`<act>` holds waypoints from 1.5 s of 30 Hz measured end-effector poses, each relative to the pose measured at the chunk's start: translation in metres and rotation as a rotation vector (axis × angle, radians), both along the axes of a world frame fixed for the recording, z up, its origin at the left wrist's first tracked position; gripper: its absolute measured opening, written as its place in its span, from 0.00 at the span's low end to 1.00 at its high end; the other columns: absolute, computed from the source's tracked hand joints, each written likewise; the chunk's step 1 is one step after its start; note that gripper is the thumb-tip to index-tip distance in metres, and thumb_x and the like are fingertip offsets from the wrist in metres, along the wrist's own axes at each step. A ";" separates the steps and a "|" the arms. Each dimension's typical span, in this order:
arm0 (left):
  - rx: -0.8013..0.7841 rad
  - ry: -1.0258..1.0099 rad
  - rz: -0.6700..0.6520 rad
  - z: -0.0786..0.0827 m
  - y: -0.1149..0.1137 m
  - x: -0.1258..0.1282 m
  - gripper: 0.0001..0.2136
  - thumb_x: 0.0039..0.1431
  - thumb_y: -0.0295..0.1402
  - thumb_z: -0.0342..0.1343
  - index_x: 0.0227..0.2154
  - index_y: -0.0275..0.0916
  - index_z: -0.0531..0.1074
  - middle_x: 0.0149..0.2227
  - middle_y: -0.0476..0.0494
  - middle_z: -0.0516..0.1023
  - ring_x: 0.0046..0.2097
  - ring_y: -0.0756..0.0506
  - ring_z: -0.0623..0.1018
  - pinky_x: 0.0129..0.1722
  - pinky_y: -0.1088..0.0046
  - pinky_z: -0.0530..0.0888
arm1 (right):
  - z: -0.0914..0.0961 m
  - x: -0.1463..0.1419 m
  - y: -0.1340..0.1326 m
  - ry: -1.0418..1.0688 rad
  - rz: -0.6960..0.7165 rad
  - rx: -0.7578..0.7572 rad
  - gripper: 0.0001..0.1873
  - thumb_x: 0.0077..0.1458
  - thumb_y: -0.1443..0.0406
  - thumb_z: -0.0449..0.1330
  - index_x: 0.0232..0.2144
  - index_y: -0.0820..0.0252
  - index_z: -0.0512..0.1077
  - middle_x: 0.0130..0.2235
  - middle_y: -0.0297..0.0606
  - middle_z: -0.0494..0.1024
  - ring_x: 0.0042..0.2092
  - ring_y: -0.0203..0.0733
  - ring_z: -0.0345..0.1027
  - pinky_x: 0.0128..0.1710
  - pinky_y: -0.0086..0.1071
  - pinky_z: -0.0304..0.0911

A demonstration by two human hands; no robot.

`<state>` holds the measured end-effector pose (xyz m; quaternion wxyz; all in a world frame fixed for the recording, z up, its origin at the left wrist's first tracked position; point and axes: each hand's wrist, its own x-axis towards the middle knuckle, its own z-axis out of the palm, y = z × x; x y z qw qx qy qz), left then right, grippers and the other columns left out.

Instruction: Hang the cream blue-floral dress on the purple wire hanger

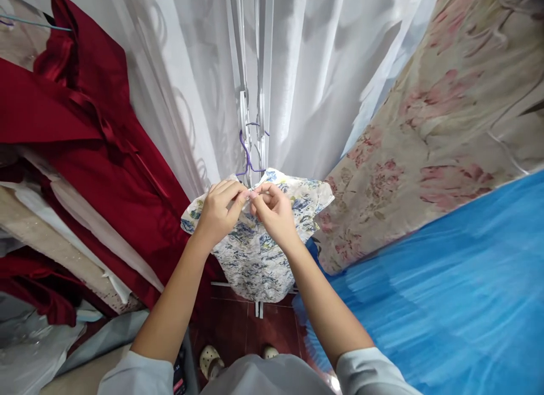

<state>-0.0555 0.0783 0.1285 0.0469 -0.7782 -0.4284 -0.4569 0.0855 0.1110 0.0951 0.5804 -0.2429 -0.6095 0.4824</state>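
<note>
A white blouse (259, 264) with a blue and yellow floral print hangs in front of me on a purple hanger (247, 157). My left hand (223, 208) pinches the blouse at its neckline, thumb and forefinger together. Right beside it, my right hand (274, 211) is closed on the same spot, its fingertips almost touching the left ones. Whatever small fastening may lie between the fingertips is too small to make out. The lower part of the blouse hangs loose below both wrists.
A metal stand (262, 83) holds the hanger before white curtains (323, 72). Dark red garments (102, 123) hang at left. A beige floral cloth (382, 174) and blue tulle (446, 276) spread at right. Below are a reddish tiled floor (242, 327) and my clog (208, 360).
</note>
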 end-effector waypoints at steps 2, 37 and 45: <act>0.002 -0.018 0.027 -0.003 -0.001 0.003 0.10 0.68 0.32 0.48 0.30 0.39 0.68 0.30 0.49 0.73 0.37 0.47 0.71 0.43 0.69 0.67 | -0.001 0.002 -0.001 -0.026 0.012 0.002 0.10 0.60 0.57 0.58 0.34 0.57 0.65 0.19 0.26 0.68 0.20 0.31 0.57 0.21 0.26 0.53; -0.755 -0.613 -0.317 -0.133 -0.059 0.040 0.11 0.63 0.41 0.54 0.27 0.43 0.71 0.29 0.46 0.69 0.34 0.45 0.72 0.37 0.69 0.70 | -0.125 0.062 -0.081 -0.518 0.196 -0.130 0.19 0.48 0.57 0.68 0.40 0.58 0.72 0.38 0.37 0.73 0.39 0.45 0.66 0.42 0.36 0.64; -1.174 -0.444 -0.511 -0.162 -0.065 0.044 0.23 0.64 0.49 0.49 0.59 0.51 0.67 0.55 0.41 0.72 0.58 0.38 0.70 0.61 0.59 0.63 | -0.099 0.105 -0.080 -0.365 0.563 -0.316 0.17 0.54 0.56 0.65 0.26 0.63 0.69 0.25 0.28 0.62 0.27 0.32 0.52 0.27 0.27 0.53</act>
